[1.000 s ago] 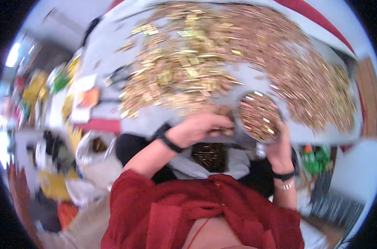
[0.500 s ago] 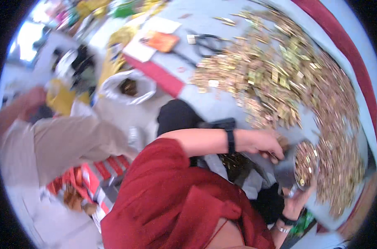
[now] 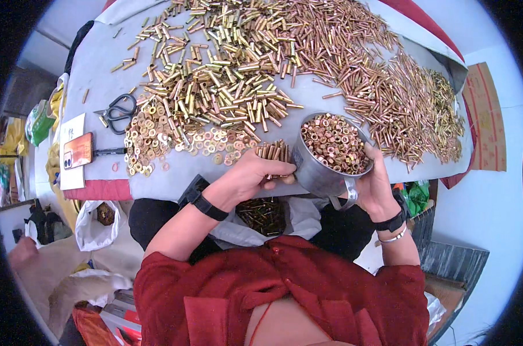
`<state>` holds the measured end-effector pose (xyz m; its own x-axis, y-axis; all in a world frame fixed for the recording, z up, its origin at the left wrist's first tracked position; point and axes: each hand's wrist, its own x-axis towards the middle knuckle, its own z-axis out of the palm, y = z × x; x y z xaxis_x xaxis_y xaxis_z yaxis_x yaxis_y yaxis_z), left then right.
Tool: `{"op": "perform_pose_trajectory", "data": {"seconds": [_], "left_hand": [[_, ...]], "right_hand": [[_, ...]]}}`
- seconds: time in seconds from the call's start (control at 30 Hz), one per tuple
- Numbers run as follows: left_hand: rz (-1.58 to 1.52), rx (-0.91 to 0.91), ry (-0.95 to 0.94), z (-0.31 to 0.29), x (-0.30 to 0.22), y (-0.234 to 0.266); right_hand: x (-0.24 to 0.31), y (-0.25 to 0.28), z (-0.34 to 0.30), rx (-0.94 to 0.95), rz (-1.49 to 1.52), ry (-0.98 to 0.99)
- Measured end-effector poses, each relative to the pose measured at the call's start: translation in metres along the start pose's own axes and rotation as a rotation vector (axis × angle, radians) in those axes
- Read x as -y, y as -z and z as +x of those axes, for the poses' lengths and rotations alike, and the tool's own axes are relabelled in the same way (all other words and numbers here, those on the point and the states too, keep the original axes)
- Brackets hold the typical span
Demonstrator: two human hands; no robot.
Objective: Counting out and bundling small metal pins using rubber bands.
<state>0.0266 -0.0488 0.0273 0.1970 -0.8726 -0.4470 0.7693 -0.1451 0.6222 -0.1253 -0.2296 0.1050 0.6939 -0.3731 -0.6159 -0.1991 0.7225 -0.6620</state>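
My left hand (image 3: 247, 176) is closed around a bundle of copper-coloured metal rods (image 3: 274, 151), held side by side just left of the mug. My right hand (image 3: 376, 181) grips a grey metal mug (image 3: 316, 176) by its right side, near the handle. Brass-coloured hex nuts (image 3: 333, 141) fill the mug, which is tilted so its mouth shows. Beyond my hands, a heap of short brass tubes (image 3: 215, 86) covers the table's middle. Flat washers (image 3: 152, 141) lie along its near left edge, and thin copper-coloured rods (image 3: 388, 92) spread to the right.
Black-handled scissors (image 3: 120, 112) and an orange phone (image 3: 78, 151) lie on the table's left. Between my knees sits a white sack (image 3: 301, 216) with dark metal bolts (image 3: 260, 216) inside. Another white bag (image 3: 98, 233) stands at left, near another person's blurred hand (image 3: 25, 254).
My view has swung round and levelled, so the table lies straight ahead and looks sharper. The mug and the rods are still in my hands, now close together.
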Motion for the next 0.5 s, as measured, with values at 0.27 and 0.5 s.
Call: {"op": "perform_pose_trajectory", "data": {"seconds": [0.27, 0.5], "left_hand": [[-0.025, -0.009, 0.003, -0.004, -0.006, -0.002], [-0.064, -0.057, -0.002, -0.004, -0.008, -0.004]], "right_hand": [[0.009, -0.001, 0.003, 0.087, -0.037, -0.127], [0.020, 0.000, 0.010, 0.178, -0.077, -0.198]]}}
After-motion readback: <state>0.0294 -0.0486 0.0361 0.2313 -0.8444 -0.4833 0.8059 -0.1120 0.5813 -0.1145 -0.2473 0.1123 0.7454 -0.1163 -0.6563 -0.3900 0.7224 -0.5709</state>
